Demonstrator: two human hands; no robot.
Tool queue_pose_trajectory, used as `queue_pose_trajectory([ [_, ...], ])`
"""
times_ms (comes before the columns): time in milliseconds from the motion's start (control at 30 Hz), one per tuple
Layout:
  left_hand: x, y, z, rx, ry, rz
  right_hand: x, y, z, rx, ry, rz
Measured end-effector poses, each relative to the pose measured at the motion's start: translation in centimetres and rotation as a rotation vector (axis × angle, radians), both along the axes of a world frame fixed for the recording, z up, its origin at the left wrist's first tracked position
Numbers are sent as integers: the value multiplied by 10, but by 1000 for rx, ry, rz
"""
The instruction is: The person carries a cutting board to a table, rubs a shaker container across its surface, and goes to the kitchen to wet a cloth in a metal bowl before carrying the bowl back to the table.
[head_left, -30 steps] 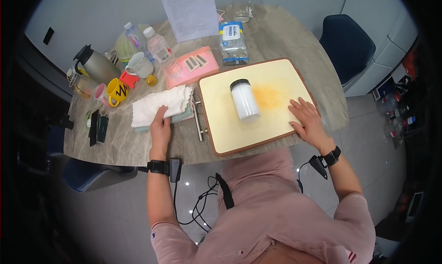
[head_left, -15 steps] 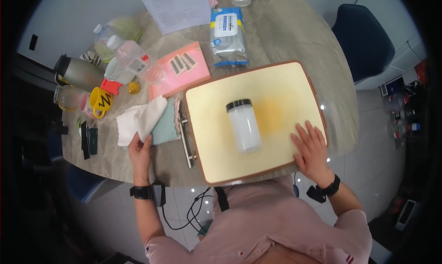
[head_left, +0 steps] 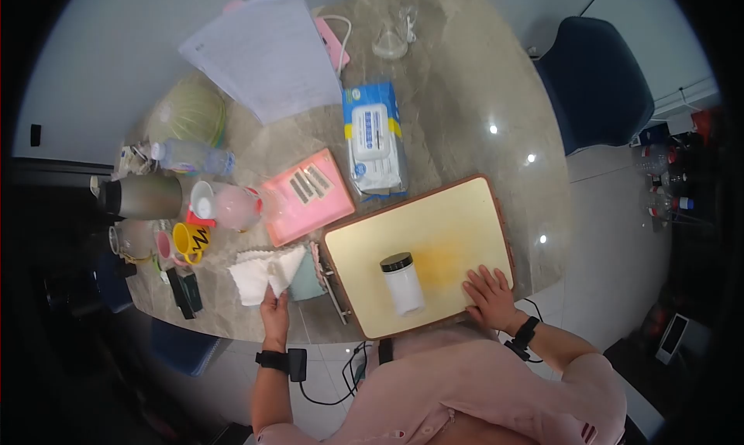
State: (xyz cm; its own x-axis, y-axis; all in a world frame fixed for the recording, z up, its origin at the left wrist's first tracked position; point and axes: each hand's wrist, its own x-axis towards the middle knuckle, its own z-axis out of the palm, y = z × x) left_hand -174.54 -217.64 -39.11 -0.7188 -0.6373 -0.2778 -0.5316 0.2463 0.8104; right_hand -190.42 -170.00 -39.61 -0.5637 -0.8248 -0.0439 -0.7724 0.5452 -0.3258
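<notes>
My left hand [head_left: 276, 315] has its fingers closed on the near edge of a white cloth [head_left: 253, 273], which lies partly over a grey-green cloth [head_left: 308, 281]. To the right is a cream board [head_left: 364, 247] with a brown rim and a metal handle on its left side. On the board lies a clear jar [head_left: 404, 288] with a black lid and whitish contents. A yellow stain spreads on the surface beside the jar. My right hand [head_left: 490, 299] rests flat with fingers spread on the board's lower right part.
Behind the board are a wet-wipes pack [head_left: 375, 143] and a pink box [head_left: 309, 198]. A yellow mug [head_left: 188, 241], a steel jug [head_left: 147, 197] and plastic bottles [head_left: 194, 156] crowd the left. Paper sheets [head_left: 267, 57] lie at the back. A dark chair [head_left: 597, 84] stands right.
The camera view has shifted, so the table things appear lower and more of the back shows. My left hand still grips the white cloth; my right hand stays on the board.
</notes>
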Motion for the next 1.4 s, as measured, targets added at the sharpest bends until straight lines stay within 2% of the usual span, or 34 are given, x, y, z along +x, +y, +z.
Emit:
queue_pose_trajectory([
  [67, 5, -11, 8, 97, -57, 40, -2, -4, 9, 31, -53, -6],
  [167, 7, -7, 36, 77, 88, 194, -7, -5, 23, 70, -112, -10],
  [267, 17, -8, 60, -54, 168, 266, -7, -6, 37, 99, -119, -21],
  [400, 11, 8, 88, 101, 439, 432, -1, -12, 51, 146, -168, -92],
  [533, 10, 30, 95, 254, 340, 270, 17, -4, 48, 174, -255, -202],
  [633, -4, 62, 102, 292, 359, 129, 24, 10, 57, 190, -301, -243],
  [733, -10, 84, 117, 330, 335, 29, 18, 15, 74, 226, -536, -394],
  [833, -11, 99, 116, 366, 332, 3, 3, 18, 102, 239, -646, -439],
  [933, -23, 132, 136, 519, 361, 24, -4, 29, 115, 237, -598, -454],
  [1000, -32, 156, 144, 622, 343, 38, -9, 49, 105, 173, -587, -374],
  [1100, -57, 209, 157, 615, 282, -11, -14, 94, 123, 126, -560, -353],
  [1133, -57, 203, 114, 606, 222, -40, -11, 119, 122, 86, -534, -379],
  [1200, -93, 266, 136, 623, 191, -128, -1, 180, 121, 19, -483, -432],
  [1233, -109, 307, 159, 632, 169, -177, 3, 216, 125, -37, -505, -499],
  [1267, -129, 366, 202, 589, 269, -329, 14, 248, 129, -103, -533, -570],
  [1400, -196, 496, 213, 630, 171, -832, 61, 354, 164, -388, -694, -882],
])
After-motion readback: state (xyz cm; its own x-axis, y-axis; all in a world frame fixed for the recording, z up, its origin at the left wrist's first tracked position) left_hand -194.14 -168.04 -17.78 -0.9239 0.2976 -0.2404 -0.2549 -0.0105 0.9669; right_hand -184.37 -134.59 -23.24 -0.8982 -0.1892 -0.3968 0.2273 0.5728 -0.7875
